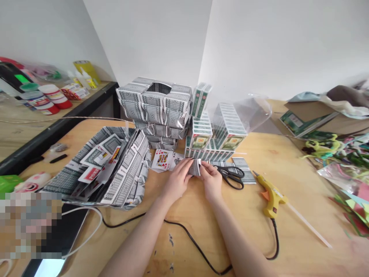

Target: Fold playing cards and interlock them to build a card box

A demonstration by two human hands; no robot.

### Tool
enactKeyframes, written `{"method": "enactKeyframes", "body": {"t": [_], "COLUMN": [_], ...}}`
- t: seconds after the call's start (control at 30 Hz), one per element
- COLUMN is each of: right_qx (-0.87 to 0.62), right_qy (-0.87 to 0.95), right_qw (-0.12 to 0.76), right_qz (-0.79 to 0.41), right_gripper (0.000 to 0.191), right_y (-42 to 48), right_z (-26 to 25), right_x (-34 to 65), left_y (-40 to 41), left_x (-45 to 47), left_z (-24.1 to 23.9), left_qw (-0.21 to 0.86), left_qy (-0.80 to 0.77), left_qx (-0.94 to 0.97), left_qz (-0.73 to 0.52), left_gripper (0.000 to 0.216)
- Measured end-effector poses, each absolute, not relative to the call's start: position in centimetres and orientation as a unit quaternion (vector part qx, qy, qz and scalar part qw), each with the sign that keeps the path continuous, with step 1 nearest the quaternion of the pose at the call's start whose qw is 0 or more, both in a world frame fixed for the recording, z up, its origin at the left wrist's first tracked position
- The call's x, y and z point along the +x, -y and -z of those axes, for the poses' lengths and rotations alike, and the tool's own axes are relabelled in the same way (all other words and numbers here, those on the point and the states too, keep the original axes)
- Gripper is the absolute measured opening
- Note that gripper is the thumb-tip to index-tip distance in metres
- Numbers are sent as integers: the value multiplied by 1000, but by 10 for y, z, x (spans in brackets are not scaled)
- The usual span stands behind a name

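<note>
My left hand [178, 180] and my right hand [212, 181] meet at the middle of the wooden table [288, 161]. Both pinch a small folded playing card [196, 167] with a grey patterned back, held between their fingertips. Just behind the hands a king of hearts card [162, 159] lies face up. Black scissors [232, 176] rest right of my right hand. A box-shaped build of folded cards [157, 109] stands behind, and a shallow tray made of cards [103, 169] lies to the left.
Stacked green card packs [215, 134] stand behind the scissors. A yellow glue gun [271, 196] lies at the right, its black cord [190, 238] running under my arms. Coloured craft scraps [346, 169] crowd the right edge. Paint jars [47, 99] sit on a side bench at left.
</note>
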State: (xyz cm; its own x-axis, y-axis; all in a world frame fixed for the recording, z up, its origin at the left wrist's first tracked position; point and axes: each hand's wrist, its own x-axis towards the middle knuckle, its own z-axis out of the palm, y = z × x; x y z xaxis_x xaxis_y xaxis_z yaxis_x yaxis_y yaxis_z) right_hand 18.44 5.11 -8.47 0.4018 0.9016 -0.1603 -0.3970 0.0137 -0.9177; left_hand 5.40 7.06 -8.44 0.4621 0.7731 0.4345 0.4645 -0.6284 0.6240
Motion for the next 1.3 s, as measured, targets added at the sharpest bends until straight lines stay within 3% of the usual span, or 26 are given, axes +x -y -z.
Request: {"method": "enactKeyframes", "body": {"t": [0.93, 1.3], "right_qx": [-411, -474], "right_qy": [297, 343], "right_qw": [616, 609], "right_qz": [-603, -535], "right_gripper": [20, 26], "right_y": [-52, -54], "right_z": [77, 91], "right_x": [192, 191], "left_y": [-73, -72], "left_x": [54, 53], "left_z": [85, 86], "left_qw": [202, 206], "left_qy": [-397, -396], "left_qx": [798, 802], "left_qz": [-406, -396], "left_gripper": [51, 51]}}
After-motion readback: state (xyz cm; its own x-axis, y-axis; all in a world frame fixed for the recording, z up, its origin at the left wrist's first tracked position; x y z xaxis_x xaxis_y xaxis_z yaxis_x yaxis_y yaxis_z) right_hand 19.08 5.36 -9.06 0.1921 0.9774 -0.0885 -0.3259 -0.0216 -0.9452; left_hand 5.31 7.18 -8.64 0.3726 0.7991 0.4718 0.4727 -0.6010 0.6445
